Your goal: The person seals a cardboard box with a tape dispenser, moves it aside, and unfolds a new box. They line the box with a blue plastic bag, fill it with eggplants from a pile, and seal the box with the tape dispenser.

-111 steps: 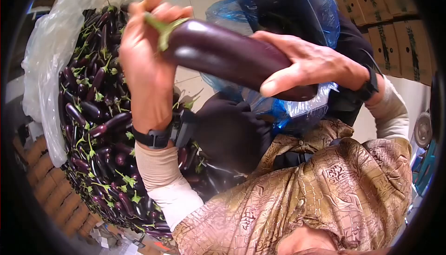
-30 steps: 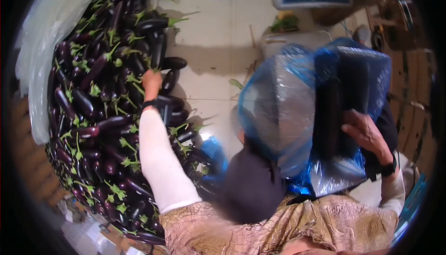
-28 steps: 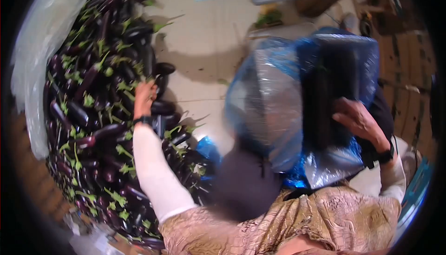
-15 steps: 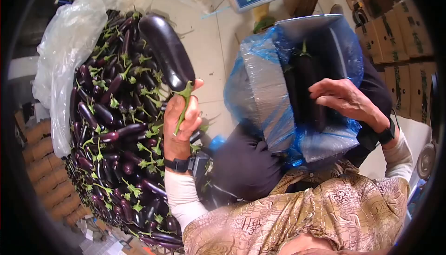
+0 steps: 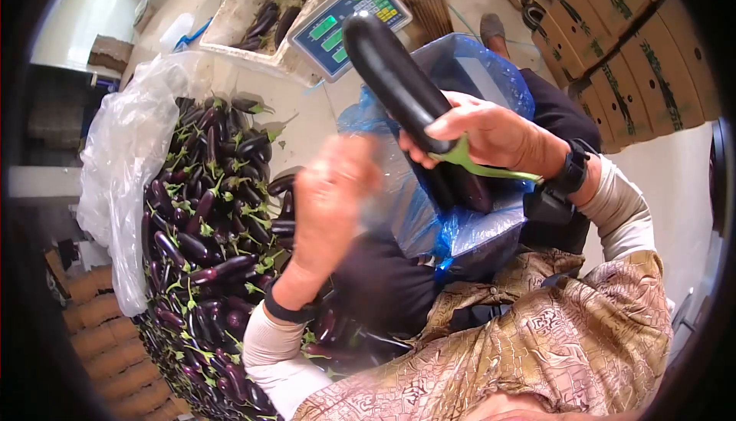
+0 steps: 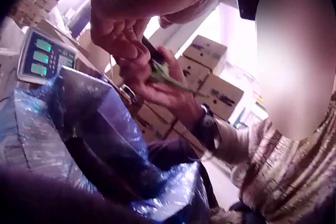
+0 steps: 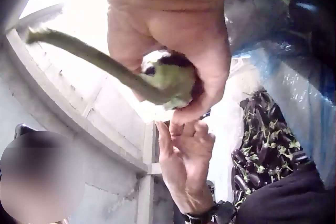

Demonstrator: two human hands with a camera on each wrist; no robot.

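Note:
In the head view my right hand (image 5: 494, 133) grips a large dark eggplant (image 5: 387, 76) round its stem end, the smooth end pointing up and left. Its green calyx and long stem (image 7: 105, 69) stick out past the palm in the right wrist view. My left hand (image 5: 333, 191), blurred in the head view, is raised beside it. The right wrist view shows that hand's palm with fingers (image 7: 184, 134) loosely bent and holding nothing. Below the held eggplant, a box lined with blue plastic (image 5: 498, 76) stands at my lap with eggplants (image 5: 468, 191) lying inside.
A big heap of eggplants (image 5: 199, 252) covers the floor at left, beside clear plastic sheeting (image 5: 126, 191). A digital scale (image 5: 349, 26) and a white foam box (image 5: 230, 18) stand ahead. Cardboard cartons (image 5: 636, 60) are stacked at right.
My left hand took an eggplant from the heap and lifted it; the eggplant is now in my right hand, which came up out of the box. The view has turned, showing the foam box.

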